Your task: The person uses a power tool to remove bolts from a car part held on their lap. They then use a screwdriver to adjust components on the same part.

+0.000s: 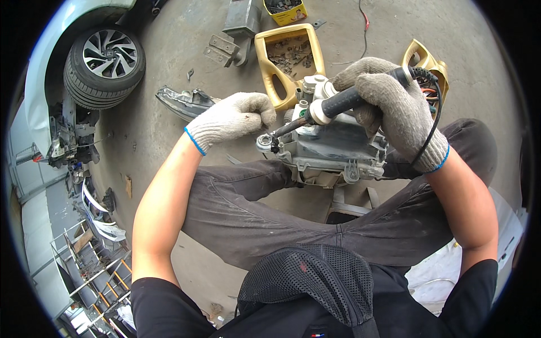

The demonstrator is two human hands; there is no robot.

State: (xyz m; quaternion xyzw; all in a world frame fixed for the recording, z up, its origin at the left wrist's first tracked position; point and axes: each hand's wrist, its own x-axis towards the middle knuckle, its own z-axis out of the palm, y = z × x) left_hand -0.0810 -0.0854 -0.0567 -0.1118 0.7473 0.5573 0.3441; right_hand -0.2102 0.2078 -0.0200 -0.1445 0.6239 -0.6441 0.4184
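Note:
My right hand (394,107), in a knit glove, grips the black handle of a corded soldering-iron-like tool (348,99). Its thin metal shaft angles down to the left, the tip at a bracket (264,143) on the left corner of a grey plastic assembly (332,149), which looks like a headlamp housing, between my legs. My gloved left hand (242,115) is just above that bracket with fingers curled and pinched; what it holds is too small to make out. White round fittings (313,84) show on the housing's top, partly behind the tool.
A yellow plastic frame (282,34) holding small parts, a yellow box (296,14), metal brackets (236,22), another yellow part (417,48) and a cable (366,22) lie ahead. A long lamp part (177,104) is left. A car (65,31) with wheel (104,67), panels and a rack (84,259) line the left.

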